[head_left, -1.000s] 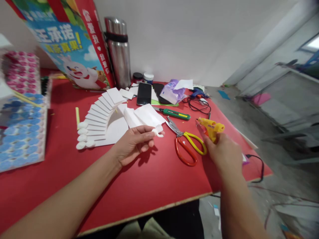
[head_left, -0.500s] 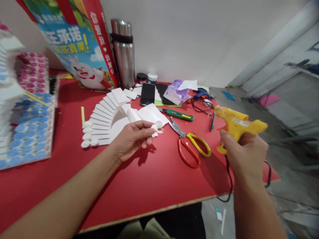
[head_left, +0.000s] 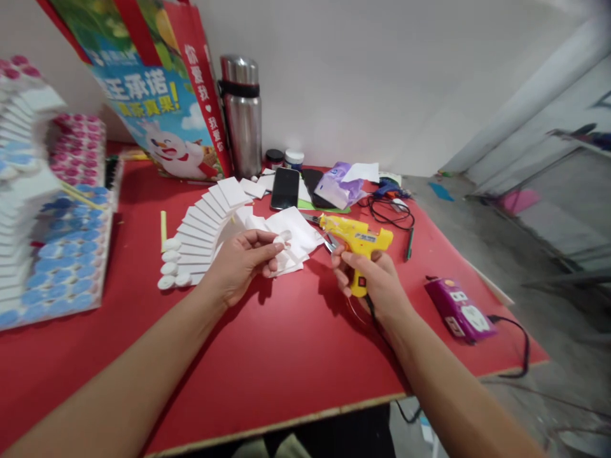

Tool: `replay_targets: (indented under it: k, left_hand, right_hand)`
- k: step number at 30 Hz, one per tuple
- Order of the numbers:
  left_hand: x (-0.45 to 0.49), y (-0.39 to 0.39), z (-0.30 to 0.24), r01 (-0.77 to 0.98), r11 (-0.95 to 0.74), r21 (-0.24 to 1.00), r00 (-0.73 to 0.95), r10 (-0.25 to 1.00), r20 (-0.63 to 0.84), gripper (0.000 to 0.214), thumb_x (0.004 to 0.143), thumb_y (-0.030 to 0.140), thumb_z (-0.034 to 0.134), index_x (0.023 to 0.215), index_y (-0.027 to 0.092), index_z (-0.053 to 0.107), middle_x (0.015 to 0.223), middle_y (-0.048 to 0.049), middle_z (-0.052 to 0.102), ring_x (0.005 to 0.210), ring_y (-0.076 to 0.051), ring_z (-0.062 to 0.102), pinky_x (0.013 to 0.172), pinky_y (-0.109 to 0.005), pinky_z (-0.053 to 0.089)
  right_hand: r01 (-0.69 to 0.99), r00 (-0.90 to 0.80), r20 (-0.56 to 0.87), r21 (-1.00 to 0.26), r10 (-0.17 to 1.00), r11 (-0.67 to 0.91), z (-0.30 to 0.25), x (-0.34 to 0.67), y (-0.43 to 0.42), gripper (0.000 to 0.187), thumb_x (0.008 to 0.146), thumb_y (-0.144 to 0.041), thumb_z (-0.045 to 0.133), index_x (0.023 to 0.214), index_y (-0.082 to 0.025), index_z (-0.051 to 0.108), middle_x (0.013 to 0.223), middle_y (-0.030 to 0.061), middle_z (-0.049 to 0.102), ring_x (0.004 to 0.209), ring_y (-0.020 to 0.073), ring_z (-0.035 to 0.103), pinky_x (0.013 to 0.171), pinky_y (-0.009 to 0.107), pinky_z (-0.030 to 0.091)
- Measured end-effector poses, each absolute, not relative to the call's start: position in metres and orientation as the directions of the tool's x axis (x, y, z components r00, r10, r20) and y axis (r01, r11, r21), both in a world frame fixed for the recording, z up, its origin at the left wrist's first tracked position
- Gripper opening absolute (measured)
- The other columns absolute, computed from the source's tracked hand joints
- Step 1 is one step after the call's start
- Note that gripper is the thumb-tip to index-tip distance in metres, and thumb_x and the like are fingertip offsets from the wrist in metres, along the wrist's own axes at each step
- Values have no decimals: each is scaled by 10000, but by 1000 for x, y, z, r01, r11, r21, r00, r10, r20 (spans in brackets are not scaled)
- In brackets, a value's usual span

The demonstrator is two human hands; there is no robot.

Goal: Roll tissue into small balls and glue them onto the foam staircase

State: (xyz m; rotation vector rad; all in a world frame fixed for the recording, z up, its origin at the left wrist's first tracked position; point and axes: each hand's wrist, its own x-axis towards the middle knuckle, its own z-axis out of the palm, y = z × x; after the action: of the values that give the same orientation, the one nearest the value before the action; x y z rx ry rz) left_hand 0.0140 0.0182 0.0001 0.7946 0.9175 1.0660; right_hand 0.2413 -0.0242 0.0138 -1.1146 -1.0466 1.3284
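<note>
My left hand [head_left: 245, 262] is closed, pinching a small white curled piece [head_left: 285, 236] between thumb and fingertips above the red table [head_left: 267, 356]. My right hand [head_left: 377, 280] wraps around the handle of a yellow hot glue gun [head_left: 356, 234], whose nozzle points left toward the white piece, apart from it. Behind the left hand lie white paper sheets [head_left: 298, 229] and a fan of white stepped pieces [head_left: 203, 222]. Several small white discs [head_left: 167, 268] sit at the fan's near left end. The glue gun and right hand mostly hide the scissors [head_left: 330, 243].
At the left stands a white stepped model [head_left: 23, 222] by blue and pink rosettes [head_left: 71, 254]. A steel flask [head_left: 243, 121], a printed bag [head_left: 162, 108] and a phone [head_left: 285, 189] line the back. A purple power socket box [head_left: 461, 310] lies at the right, its cable crossing the edge.
My right hand has brought the glue gun left, close to my left hand, covering the scissors and cutter. The purple socket box has come into sight. My left hand shifted slightly left, still pinching the white piece.
</note>
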Motion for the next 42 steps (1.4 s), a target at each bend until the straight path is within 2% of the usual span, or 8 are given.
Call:
replay_targets:
  k: [5, 9, 19, 25, 29, 42]
  left_hand:
    - [12, 19, -2, -310, 327, 893, 189, 942, -279, 362, 665, 238, 923, 881, 116, 658, 548, -9, 667, 441, -79, 567, 443, -156, 448]
    - [12, 19, -2, -302, 343, 889, 185, 936, -298, 365, 670, 239, 918, 915, 114, 677, 560, -7, 669, 442, -78, 567, 446, -157, 458]
    - [15, 18, -1, -322, 343, 883, 206, 935, -289, 364, 635, 228, 933, 884, 91, 705, 566, -15, 659, 453, -83, 577, 435, -159, 463]
    - [15, 18, -4, -307, 346, 887, 223, 932, -286, 317, 697, 227, 898, 906, 83, 708, 613, -33, 682, 459, -81, 577, 426, -161, 458]
    - [14, 17, -6, -279, 332, 901, 234, 934, -271, 288, 740, 239, 876, 926, 89, 715, 630, -36, 687, 460, -80, 571, 418, -163, 452]
    - [15, 16, -4, -310, 333, 890, 255, 931, -260, 261, 724, 227, 884, 878, 108, 710, 560, -16, 657, 422, -83, 554, 394, -156, 426]
  right_hand:
    - [77, -62, 28, -997, 998, 33, 9, 245, -30, 269, 885, -412, 715, 820, -154, 674, 610, 6, 625, 507, 112, 562, 483, 237, 460]
    - [196, -122, 75, -976, 990, 98, 10, 246, -32, 318, 906, -472, 689, 823, -166, 670, 648, 23, 643, 551, 132, 579, 523, 264, 476]
    - [256, -230, 40, -961, 972, 100, 6, 242, -36, 396, 939, -522, 639, 741, -180, 663, 645, 33, 662, 587, 151, 612, 559, 276, 481]
    - [206, -173, 26, -977, 985, 62, 7, 238, -35, 387, 909, -507, 678, 708, -177, 654, 604, 15, 636, 529, 130, 582, 513, 254, 466]
    - [239, -182, 16, -969, 983, 59, 8, 237, -35, 403, 909, -516, 674, 687, -182, 641, 586, 12, 626, 528, 134, 581, 513, 257, 464]
    - [356, -195, 43, -928, 980, 111, 6, 239, -36, 427, 965, -468, 621, 651, -178, 614, 548, 13, 611, 505, 130, 564, 508, 255, 430]
